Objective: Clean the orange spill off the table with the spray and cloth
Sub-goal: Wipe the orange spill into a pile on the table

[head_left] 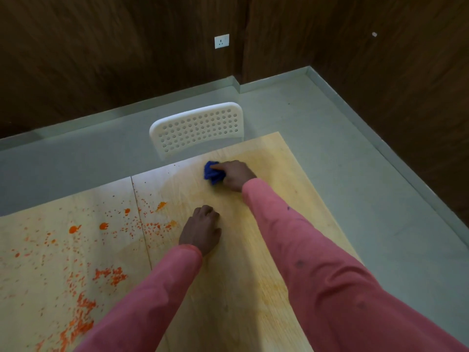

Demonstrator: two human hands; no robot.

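Closest to you, your two pink sleeves fill the lower frame, both cut off by the bottom edge, so nothing of you above the forearms shows. Your left hand rests knuckles-up on the light wooden table, fingers curled under; you cannot tell from here whether anything is inside that fist, since the palm faces down and is hidden. To its left lies the orange spill: a dense smear near the bottom-left corner, running out of frame, then a scatter of specks and some larger blobs further up, too many and too small to count. The splatter crosses a seam that runs across the tabletop. The wood under and between your hands looks faintly yellowed and streaky, with only pale traces of orange. Further out, your right hand is closed around one blue cloth, bunched into a wad and pressed to the table near its far edge; most of the cloth is hidden under your fingers, only the left part showing. No spray bottle can be made out in this view. Beyond the table's far edge stands one white chair, only its perforated backrest visible, the seat hidden below the tabletop. Behind it are the grey floor, dark wood-panelled walls and one white wall socket.
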